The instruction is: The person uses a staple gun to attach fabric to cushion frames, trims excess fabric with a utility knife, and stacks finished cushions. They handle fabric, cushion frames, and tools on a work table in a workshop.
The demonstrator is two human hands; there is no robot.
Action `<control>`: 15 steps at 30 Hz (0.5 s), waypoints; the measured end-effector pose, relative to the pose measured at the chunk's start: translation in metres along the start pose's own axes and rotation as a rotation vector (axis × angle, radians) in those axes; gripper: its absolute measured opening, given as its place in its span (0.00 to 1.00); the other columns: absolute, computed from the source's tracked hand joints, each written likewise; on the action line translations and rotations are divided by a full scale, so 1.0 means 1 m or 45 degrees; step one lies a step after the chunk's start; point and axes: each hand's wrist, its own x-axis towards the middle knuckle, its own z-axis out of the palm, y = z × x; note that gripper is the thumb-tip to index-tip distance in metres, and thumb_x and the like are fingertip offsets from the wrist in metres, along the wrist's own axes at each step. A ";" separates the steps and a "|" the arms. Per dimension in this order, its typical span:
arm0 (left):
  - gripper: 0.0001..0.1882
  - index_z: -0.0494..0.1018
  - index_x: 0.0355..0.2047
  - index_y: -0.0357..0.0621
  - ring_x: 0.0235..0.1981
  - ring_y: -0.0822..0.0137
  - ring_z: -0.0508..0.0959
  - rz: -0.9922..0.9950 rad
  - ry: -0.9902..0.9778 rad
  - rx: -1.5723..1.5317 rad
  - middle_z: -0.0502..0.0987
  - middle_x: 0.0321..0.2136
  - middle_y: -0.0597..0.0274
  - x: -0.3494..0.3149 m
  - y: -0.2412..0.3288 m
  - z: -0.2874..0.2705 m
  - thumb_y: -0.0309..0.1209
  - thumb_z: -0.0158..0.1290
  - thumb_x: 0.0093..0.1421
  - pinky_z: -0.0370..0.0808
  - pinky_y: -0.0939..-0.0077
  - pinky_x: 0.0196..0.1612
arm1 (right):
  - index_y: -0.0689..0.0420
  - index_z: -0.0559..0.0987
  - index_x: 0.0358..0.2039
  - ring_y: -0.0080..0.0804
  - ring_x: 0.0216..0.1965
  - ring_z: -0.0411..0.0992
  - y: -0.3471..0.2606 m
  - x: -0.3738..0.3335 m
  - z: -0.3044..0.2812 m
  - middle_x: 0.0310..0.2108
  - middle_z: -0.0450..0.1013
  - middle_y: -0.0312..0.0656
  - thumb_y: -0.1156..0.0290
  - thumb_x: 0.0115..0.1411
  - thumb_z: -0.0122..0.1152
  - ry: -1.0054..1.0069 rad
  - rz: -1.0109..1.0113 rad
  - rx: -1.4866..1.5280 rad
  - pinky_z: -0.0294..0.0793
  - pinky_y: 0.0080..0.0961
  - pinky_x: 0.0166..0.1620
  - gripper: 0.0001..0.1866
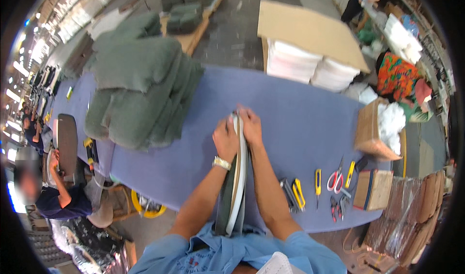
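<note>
A padded panel (pixel 238 177) stands on edge between my forearms, its near end against my shirt. Its edge shows dark green cloth, a thin brown board and a white foam layer. My left hand (pixel 226 139), below a gold wristwatch, is closed around the far end from the left side. From the right, my right hand (pixel 250 125) grips the same end with bent fingers, and both hands almost meet at the tip. To the left rises a tall heap of dark green padded pieces (pixel 140 80) on the blue-covered table (pixel 290 114).
On the right lie scissors (pixel 335 181), a yellow screwdriver (pixel 318 182), cutters (pixel 298 194) and pliers (pixel 334 208). Beyond them stand a small box (pixel 373 189) and a carton of white stuffing (pixel 373 131). White sheets (pixel 293 63) are stacked behind the table. A co-worker (pixel 63 196) holds a panel at left.
</note>
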 end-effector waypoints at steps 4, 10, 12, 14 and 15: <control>0.17 0.80 0.44 0.32 0.38 0.50 0.83 -0.026 -0.004 -0.228 0.83 0.39 0.45 -0.006 0.006 0.001 0.36 0.48 0.73 0.77 0.62 0.43 | 0.65 0.84 0.44 0.36 0.58 0.74 -0.017 -0.019 -0.002 0.56 0.76 0.52 0.61 0.68 0.61 0.034 -0.163 -0.043 0.72 0.30 0.58 0.18; 0.17 0.80 0.46 0.31 0.46 0.58 0.82 -0.164 -0.025 -0.420 0.83 0.44 0.49 0.004 0.000 -0.004 0.33 0.48 0.74 0.77 0.67 0.51 | 0.63 0.84 0.39 0.30 0.55 0.73 -0.010 -0.013 0.008 0.53 0.77 0.47 0.63 0.73 0.56 0.001 -0.156 0.082 0.72 0.28 0.54 0.15; 0.16 0.80 0.46 0.31 0.48 0.57 0.82 -0.132 -0.005 -0.470 0.83 0.46 0.49 0.003 0.001 -0.001 0.32 0.48 0.74 0.76 0.66 0.53 | 0.61 0.83 0.38 0.27 0.50 0.73 -0.005 -0.013 0.010 0.54 0.76 0.46 0.62 0.74 0.54 0.008 -0.191 0.134 0.72 0.27 0.52 0.16; 0.15 0.80 0.46 0.30 0.49 0.55 0.82 -0.020 0.011 -0.444 0.83 0.47 0.49 0.001 0.001 0.000 0.31 0.48 0.73 0.75 0.64 0.56 | 0.60 0.82 0.40 0.22 0.45 0.71 -0.004 -0.017 0.011 0.53 0.76 0.44 0.61 0.75 0.52 0.012 -0.199 0.192 0.72 0.26 0.50 0.17; 0.15 0.80 0.46 0.30 0.50 0.54 0.82 0.040 0.021 -0.432 0.83 0.47 0.49 0.000 0.001 0.000 0.30 0.49 0.73 0.75 0.63 0.57 | 0.60 0.81 0.41 0.20 0.43 0.70 -0.003 -0.019 0.010 0.52 0.75 0.42 0.60 0.76 0.51 0.012 -0.207 0.221 0.72 0.25 0.49 0.17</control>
